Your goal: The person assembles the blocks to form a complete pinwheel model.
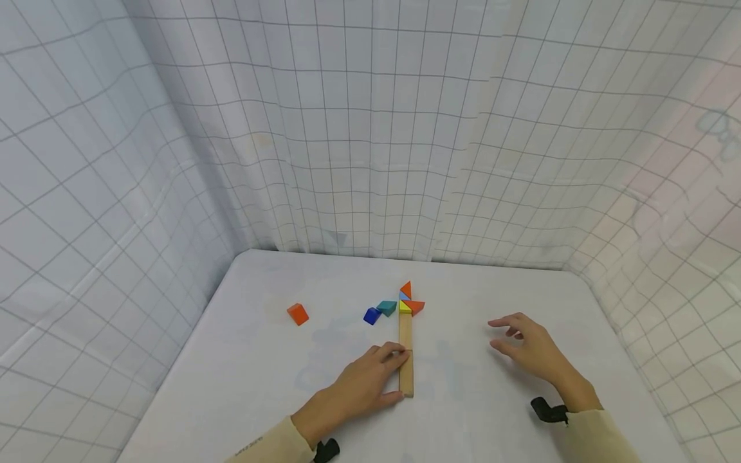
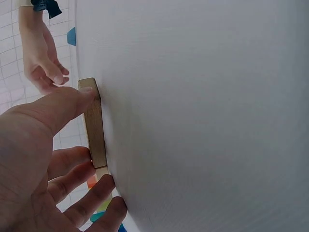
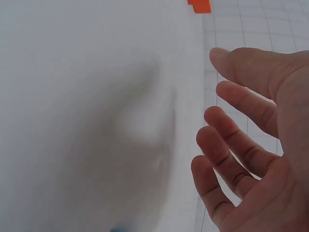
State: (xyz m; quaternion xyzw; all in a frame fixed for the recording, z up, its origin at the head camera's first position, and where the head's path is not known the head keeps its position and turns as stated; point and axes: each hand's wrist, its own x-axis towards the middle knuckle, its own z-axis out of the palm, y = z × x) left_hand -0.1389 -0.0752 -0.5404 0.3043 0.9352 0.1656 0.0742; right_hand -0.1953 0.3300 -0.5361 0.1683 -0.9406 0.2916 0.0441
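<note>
A white grid-patterned curtain (image 1: 376, 128) walls in a white-covered table (image 1: 324, 263), where a person's two hands are at a layout of blocks near the middle. The left hand (image 1: 360, 384) holds the near wooden block (image 1: 407, 379) lengthwise — thumb at its near end, index finger at the far one, the other fingers somewhat spread — and partly hides its left edge. The right hand (image 1: 535, 350) hangs over the table well to the right, holding nothing, its fingers loosely bent and a little apart, with a black wrist mount (image 1: 548, 410) behind it. The near wooden block already meets the far wooden block (image 1: 405, 331) end to end, so the straight stem looks all but done, with perhaps only its alignment to finish. At the stem's far end sit a yellow piece (image 1: 403, 308), a red-orange piece (image 1: 415, 307) pointing right, a light blue piece (image 1: 403, 297) and an orange triangle (image 1: 407, 290) topmost; this side seems settled. The left side looks less finished: a teal piece (image 1: 386, 308) lies just beside the yellow one, whether touching cannot be told, and a dark blue block (image 1: 372, 316) crowds its outer end, possibly in the way of any adjustment there. An orange block (image 1: 298, 314) lies well apart farther left — apparently unused, though whether it belongs cannot be told.
</note>
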